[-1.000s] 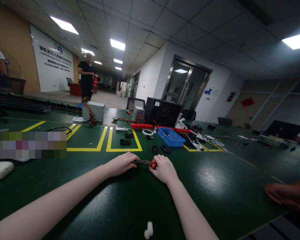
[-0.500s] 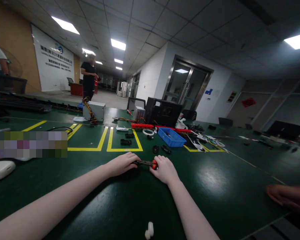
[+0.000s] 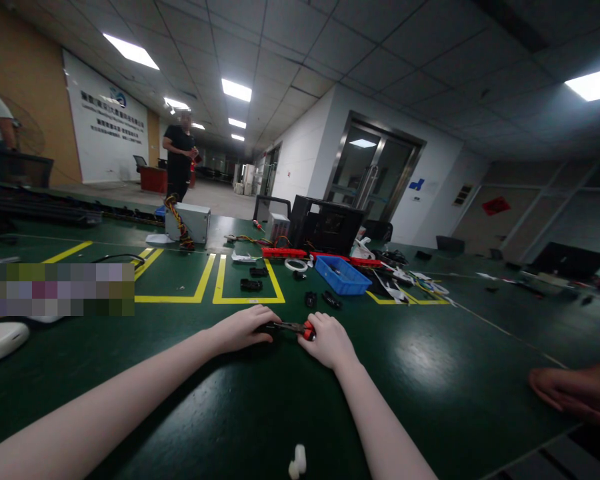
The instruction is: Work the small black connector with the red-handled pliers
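My right hand (image 3: 329, 339) is wrapped round the red handles of a pair of pliers (image 3: 291, 327), low over the green table. The metal jaws point left, to the fingertips of my left hand (image 3: 249, 325). That hand is closed on a small dark piece, mostly hidden under its fingers, and I cannot make out what it is. Whether the jaws grip this piece is too small to tell. Beyond my hands lie two small black parts (image 3: 311, 299), and two more black parts (image 3: 251, 285) sit inside a yellow taped outline.
A blue bin (image 3: 343, 275) stands beyond my right hand, with loose cables (image 3: 420, 283) to its right. Behind are a black case (image 3: 325, 223) and a grey power supply (image 3: 189, 223). Another person's hand (image 3: 575, 390) rests at the right. Small white pieces (image 3: 300, 459) lie near me.
My left thumb has shifted slightly down, away from the plier jaws. The right hand and pliers stay almost in place.
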Tool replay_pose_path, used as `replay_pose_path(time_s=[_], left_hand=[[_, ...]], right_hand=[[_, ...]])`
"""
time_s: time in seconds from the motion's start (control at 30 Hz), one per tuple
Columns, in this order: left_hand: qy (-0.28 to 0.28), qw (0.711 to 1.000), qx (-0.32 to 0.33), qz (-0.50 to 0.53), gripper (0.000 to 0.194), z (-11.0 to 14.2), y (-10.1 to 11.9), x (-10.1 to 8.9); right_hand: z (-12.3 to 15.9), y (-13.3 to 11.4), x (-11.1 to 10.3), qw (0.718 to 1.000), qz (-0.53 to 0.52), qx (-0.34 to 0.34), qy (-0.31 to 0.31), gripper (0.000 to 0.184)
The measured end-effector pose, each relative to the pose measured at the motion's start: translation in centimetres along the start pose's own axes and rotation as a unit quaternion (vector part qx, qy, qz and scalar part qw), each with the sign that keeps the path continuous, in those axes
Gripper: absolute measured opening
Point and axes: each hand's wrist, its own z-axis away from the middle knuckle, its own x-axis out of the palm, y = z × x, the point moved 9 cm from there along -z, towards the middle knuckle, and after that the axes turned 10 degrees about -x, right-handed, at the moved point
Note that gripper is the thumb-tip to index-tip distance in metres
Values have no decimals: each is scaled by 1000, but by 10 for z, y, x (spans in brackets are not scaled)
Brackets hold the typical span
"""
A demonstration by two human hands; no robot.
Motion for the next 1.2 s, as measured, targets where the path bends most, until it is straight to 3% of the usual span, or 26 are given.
replay_pose_path(time_s=[0.8, 1.2], left_hand=[[34, 998, 13, -45, 26, 1, 11, -7], [15, 999, 2, -40, 23, 1, 10, -4]], right_hand=[[0, 1, 1, 1000, -5, -2, 4, 20], [0, 1, 3, 1000, -5, 1, 6, 19]])
